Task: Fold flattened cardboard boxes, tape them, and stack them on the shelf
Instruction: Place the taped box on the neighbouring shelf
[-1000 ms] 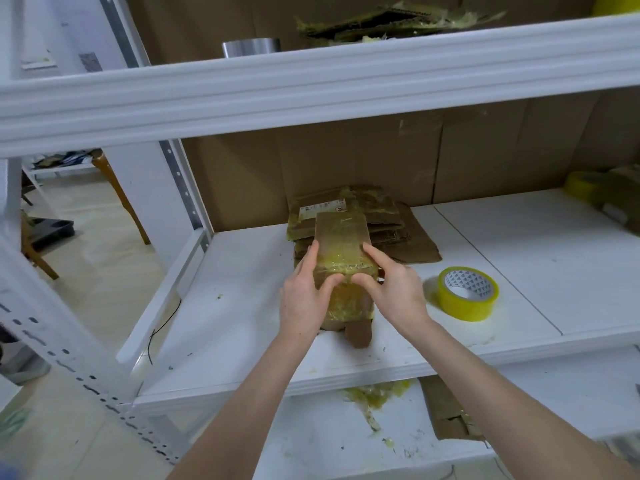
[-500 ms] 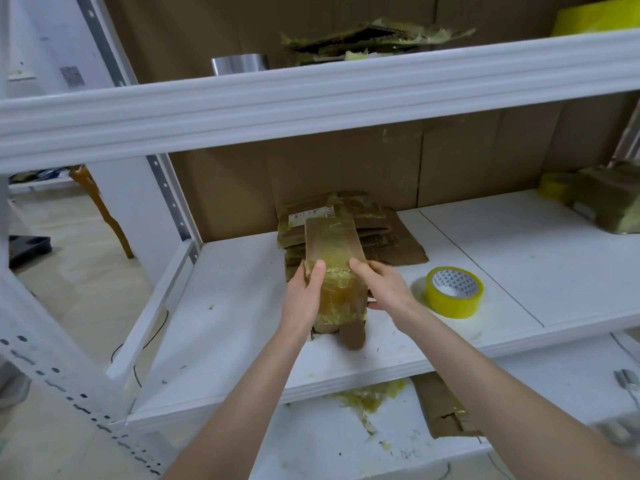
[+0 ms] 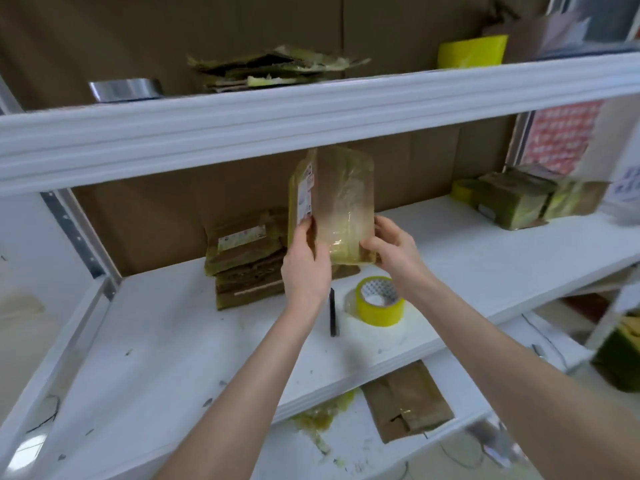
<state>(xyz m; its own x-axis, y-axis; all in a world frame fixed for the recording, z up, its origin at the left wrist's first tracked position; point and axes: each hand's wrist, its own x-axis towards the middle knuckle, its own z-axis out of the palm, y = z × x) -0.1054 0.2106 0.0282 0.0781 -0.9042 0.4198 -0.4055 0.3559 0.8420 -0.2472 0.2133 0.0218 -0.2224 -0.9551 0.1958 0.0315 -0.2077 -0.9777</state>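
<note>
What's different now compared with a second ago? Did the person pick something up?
The left hand and right hand have raised the cardboard box off the shelf, where it leaned on the stack of flattened boxes; it is now held upright in the air. Neither hand let go. The yellow tape roll and the stack stayed put.

Tape-wrapped cardboard box [image 3: 341,202] held upright above the white shelf [image 3: 166,341] — white label on its left side, stack of flattened boxes [image 3: 247,261] lying to its left, yellow tape roll [image 3: 379,301] flat on the shelf near the front, taped-up boxes [image 3: 516,202] at far right
</note>
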